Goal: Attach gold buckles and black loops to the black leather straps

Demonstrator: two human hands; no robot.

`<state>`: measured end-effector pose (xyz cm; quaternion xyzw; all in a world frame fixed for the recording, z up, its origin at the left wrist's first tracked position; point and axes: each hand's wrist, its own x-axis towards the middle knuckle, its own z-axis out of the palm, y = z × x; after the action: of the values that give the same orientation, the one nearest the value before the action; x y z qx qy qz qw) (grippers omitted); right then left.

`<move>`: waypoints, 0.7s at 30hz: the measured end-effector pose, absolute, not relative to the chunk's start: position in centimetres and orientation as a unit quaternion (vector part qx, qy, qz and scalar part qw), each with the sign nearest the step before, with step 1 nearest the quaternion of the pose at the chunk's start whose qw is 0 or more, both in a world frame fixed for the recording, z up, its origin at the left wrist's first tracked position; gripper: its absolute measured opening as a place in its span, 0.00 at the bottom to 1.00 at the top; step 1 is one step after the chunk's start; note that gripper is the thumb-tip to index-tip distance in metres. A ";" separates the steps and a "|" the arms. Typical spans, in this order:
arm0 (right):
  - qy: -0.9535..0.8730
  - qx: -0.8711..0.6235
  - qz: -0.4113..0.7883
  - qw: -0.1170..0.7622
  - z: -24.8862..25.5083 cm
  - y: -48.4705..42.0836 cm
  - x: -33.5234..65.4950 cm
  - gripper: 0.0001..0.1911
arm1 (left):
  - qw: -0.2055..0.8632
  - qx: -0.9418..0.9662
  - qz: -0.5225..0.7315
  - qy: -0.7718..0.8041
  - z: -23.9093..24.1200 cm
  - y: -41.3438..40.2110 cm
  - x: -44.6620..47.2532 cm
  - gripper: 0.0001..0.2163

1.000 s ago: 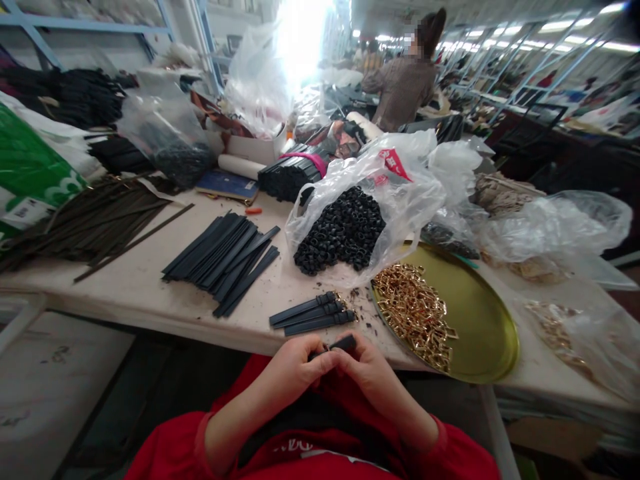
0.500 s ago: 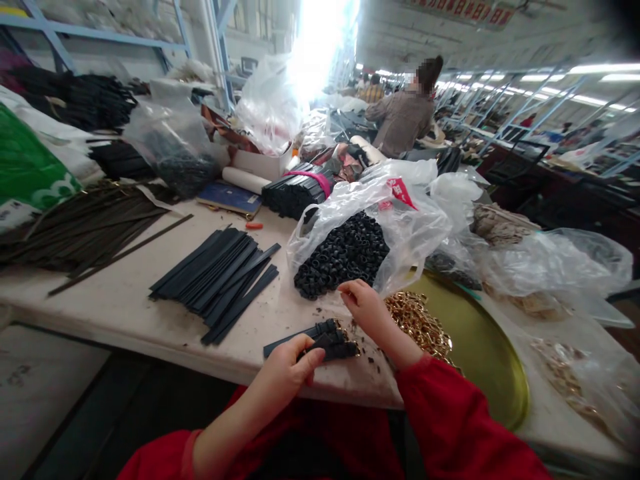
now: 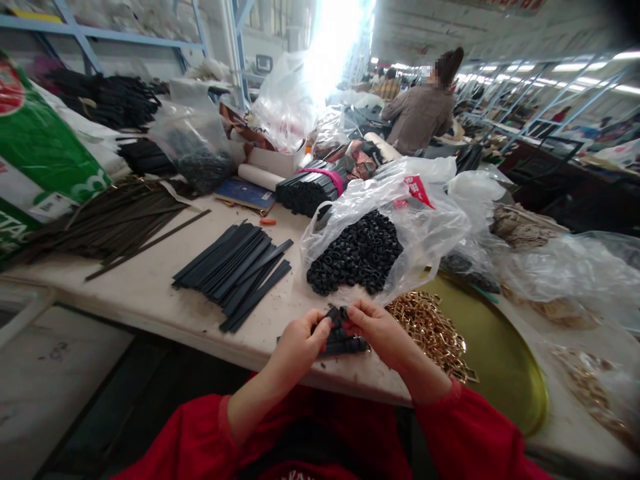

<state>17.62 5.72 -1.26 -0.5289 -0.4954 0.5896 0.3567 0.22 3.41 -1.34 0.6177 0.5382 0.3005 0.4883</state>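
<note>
My left hand (image 3: 300, 340) pinches a black strap (image 3: 331, 313) above the table's front edge. Close against its end, my right hand (image 3: 377, 328) has thumb and fingers closed on a small black loop (image 3: 343, 311). Fingers partly cover both pieces. Just beneath lie more black straps with loops on them (image 3: 347, 345). Behind my hands, a clear plastic bag (image 3: 323, 227) gapes around a heap of black loops (image 3: 357, 253). Gold buckles (image 3: 427, 327) are heaped to the right on a gold-coloured tray (image 3: 510, 373). Plain black straps (image 3: 230, 267) lie fanned out to the left.
Long dark brown strips (image 3: 125, 220) and a green package (image 3: 50, 147) occupy the left side. A strap bundle (image 3: 307, 190) with a pink tie and a blue notebook (image 3: 245, 195) sit farther back. More plastic bags (image 3: 550, 267) crowd the right. A person (image 3: 423, 110) stands beyond the table.
My right hand has come from the edge of the loop bag down to the strap end, now with a loop. My left hand has raised a strap off the stack. The view has shifted slightly left.
</note>
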 end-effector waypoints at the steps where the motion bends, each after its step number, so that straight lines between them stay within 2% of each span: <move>1: -0.464 -0.514 0.615 0.377 -1.0 4.7 17.2 0.16 | 0.487 0.626 0.296 0.533 -1.3 3.2 0.3 0.14; 5: -0.443 -0.524 0.594 0.420 -0.6 1.8 16.2 0.15 | 0.507 0.658 0.256 0.495 -0.7 1.9 0.2 0.14; 12: -0.518 -0.515 0.563 0.387 -0.6 0.0 16.3 0.12 | 0.525 0.674 0.234 0.464 0.2 0.4 -0.5 0.10; 16: -0.474 -0.518 0.603 0.379 -0.3 -1.2 16.0 0.14 | 0.575 0.633 0.260 0.448 -0.2 -0.6 -0.7 0.18; 21: -0.363 -0.460 0.694 0.419 -0.4 -2.6 15.8 0.19 | 0.542 0.633 0.276 0.478 -0.5 -1.1 -0.7 0.16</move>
<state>15.82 -2.59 -0.36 -0.4596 -0.3629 0.6938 0.4192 -0.68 -1.15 -0.51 0.6333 0.4782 0.2756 0.5425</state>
